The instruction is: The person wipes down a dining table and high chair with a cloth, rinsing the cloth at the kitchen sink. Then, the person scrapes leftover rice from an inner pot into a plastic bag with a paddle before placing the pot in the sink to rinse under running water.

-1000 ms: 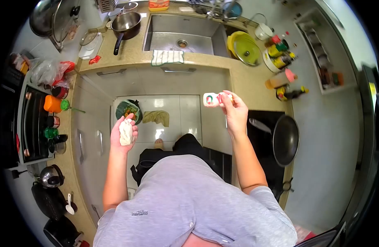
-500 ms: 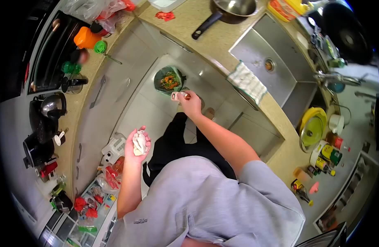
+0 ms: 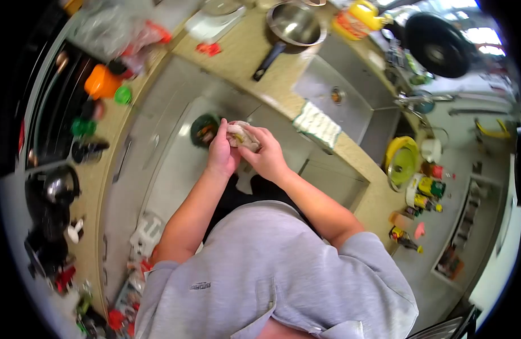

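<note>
My left hand (image 3: 222,153) and my right hand (image 3: 267,156) are together in front of me, at waist height. Both close around a whitish, crumpled bundle (image 3: 240,137), with a small yellowish-green patch on it. Its exact kind is not clear, and my fingers cover part of it. Just beyond my left fingers, on the floor, stands a dark-lined waste bin (image 3: 199,133) holding orange and green scraps, partly blocked from sight by that hand.
Ahead, the counter carries a steel saucepan (image 3: 296,25) and a red scrap (image 3: 208,49). A striped cloth (image 3: 318,125) hangs over its edge beside the sink (image 3: 322,79). To the right stand a yellow basin (image 3: 404,161) and several bottles; a kettle (image 3: 61,185) is on the left.
My left hand has moved up and right with its white contents, and my right hand has met it. The view has shifted slightly; the bin is now partly covered.
</note>
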A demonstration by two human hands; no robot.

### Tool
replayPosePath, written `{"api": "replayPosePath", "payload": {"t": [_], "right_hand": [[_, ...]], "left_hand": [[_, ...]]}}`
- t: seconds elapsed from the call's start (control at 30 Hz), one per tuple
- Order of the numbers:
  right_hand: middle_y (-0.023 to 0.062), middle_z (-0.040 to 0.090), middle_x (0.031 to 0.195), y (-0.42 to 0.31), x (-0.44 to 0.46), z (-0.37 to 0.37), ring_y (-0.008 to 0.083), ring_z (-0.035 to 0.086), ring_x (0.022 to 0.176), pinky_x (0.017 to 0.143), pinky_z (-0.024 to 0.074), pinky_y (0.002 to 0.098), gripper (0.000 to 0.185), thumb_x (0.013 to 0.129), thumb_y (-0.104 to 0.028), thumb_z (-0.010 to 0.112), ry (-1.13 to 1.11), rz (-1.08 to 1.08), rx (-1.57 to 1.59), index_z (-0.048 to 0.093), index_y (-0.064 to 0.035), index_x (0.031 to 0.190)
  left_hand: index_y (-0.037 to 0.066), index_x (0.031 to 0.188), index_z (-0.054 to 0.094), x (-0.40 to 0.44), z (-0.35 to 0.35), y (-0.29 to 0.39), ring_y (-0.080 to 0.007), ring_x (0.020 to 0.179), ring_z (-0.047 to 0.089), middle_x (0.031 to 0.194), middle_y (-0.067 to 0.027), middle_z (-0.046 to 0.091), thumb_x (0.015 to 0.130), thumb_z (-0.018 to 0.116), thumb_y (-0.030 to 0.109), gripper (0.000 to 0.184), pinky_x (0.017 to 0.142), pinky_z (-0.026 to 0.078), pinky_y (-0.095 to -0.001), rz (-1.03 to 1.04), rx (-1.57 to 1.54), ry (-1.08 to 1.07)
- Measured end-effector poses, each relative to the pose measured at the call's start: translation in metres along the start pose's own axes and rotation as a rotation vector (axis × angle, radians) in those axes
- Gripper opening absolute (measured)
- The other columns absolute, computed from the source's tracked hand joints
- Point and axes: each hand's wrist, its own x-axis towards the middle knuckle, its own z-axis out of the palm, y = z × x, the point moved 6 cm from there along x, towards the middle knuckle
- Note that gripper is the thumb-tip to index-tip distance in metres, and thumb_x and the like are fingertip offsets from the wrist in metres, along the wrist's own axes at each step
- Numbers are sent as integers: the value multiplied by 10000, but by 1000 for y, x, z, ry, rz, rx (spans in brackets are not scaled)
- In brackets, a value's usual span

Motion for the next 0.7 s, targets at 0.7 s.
{"api": "replayPosePath", "payload": {"t": [0.7], "right_hand": [[127,578,1097,130,-37,-290,234,617,987,842,518,333,433,757,-100,765,787,167,-157,650,-21,1167]], "left_hand": [[29,1184,548,150,210,-216,-185,950,648,1080,-72,647,881,696,134,353,845,552,-358,-215,636,-381]]}}
